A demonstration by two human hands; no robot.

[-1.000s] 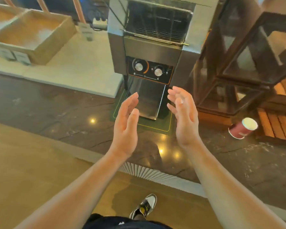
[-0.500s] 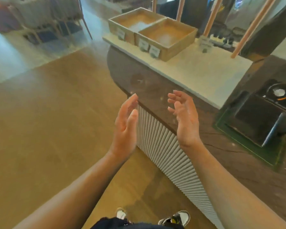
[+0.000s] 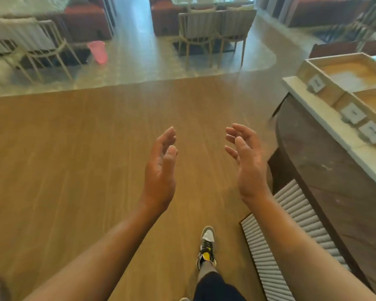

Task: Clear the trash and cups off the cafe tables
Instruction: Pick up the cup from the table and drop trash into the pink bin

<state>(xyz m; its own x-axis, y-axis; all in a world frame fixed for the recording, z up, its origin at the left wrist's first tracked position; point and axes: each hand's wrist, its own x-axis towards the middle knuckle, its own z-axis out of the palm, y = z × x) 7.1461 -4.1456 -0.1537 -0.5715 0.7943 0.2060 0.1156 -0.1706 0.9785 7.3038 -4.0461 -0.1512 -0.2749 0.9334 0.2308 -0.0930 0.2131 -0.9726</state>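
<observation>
My left hand and my right hand are raised in front of me over the wooden floor, palms facing each other, fingers apart, nothing in either. Far ahead on the left a pink bin stands on the pale tiled floor beside a chair. A cafe table with something white on it shows at the top, blurred. No cup is in view.
A dark stone counter with a ribbed white front runs along my right, carrying wooden trays on a white slab. Chairs and red sofas stand ahead. My shoe is on the wooden floor.
My view has swung left, away from the toaster and the red cup on the counter, toward the seating area. Both hands have stayed raised and empty.
</observation>
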